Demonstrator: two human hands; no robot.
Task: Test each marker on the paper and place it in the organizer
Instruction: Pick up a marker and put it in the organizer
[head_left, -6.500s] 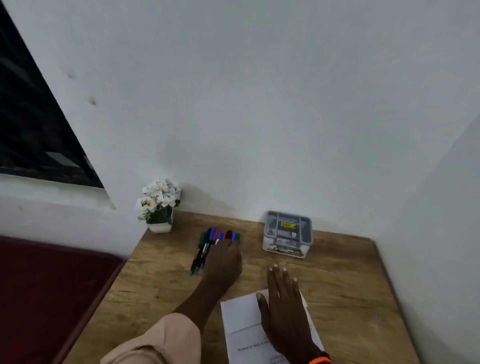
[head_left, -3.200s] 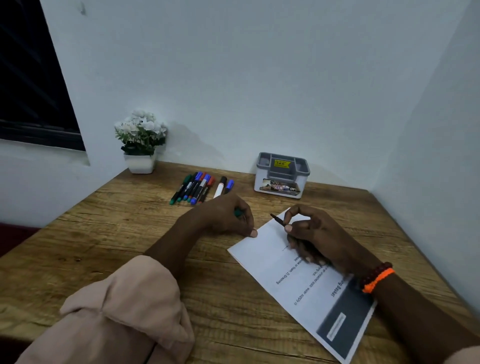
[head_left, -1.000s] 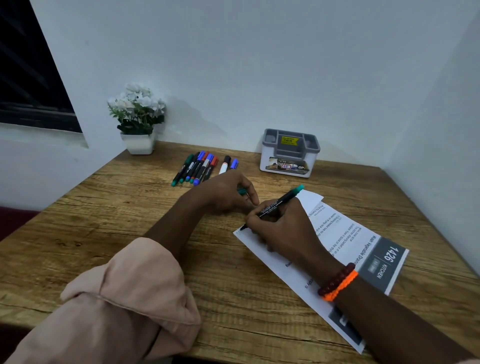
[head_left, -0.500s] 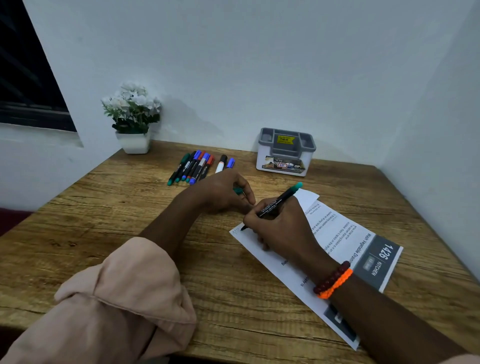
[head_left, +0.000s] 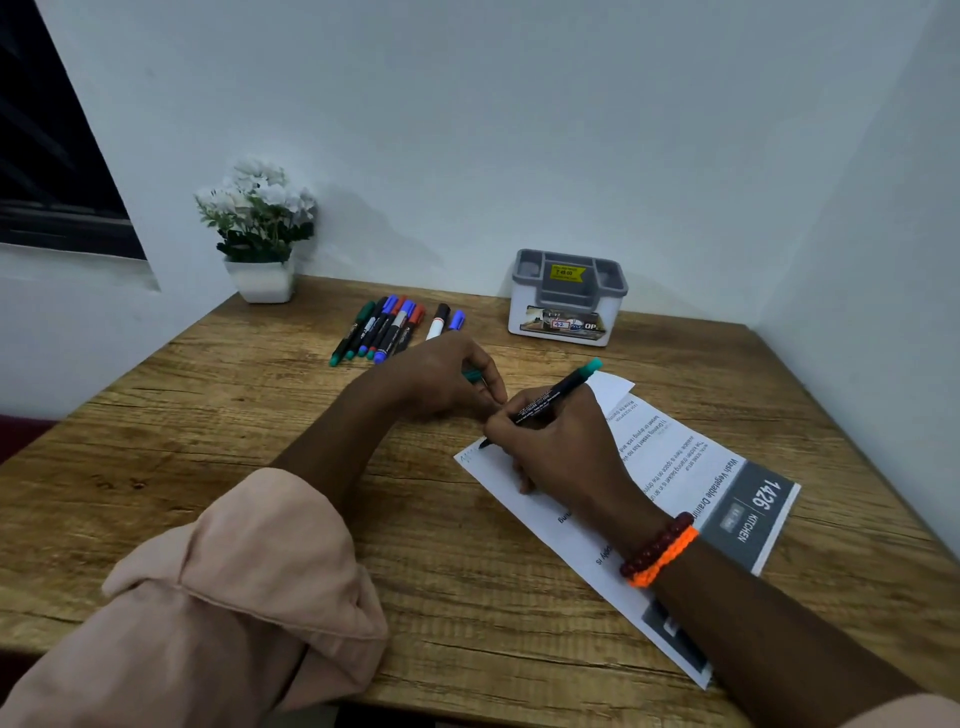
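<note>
My right hand (head_left: 558, 447) grips a black marker with a green end (head_left: 548, 402), its tip down on the near-left corner of the white printed paper (head_left: 675, 457), where a small green scribble shows. Just left of it, my left hand (head_left: 441, 376) rests on the table with fingers curled around the green marker cap (head_left: 471, 375). Several more markers (head_left: 387, 327) with green, blue, red and black caps lie in a row at the back. The grey and white organizer (head_left: 566, 299) stands at the back, right of the markers, with nothing visible in its compartments.
A white pot of white flowers (head_left: 260, 234) stands in the back left corner of the wooden table (head_left: 234, 415). Walls close the back and right sides. A dark window is at the far left.
Over the last second my right hand has kept the marker tip on the paper's corner, and a green scribble has appeared there. My left hand has stayed put with the cap.
</note>
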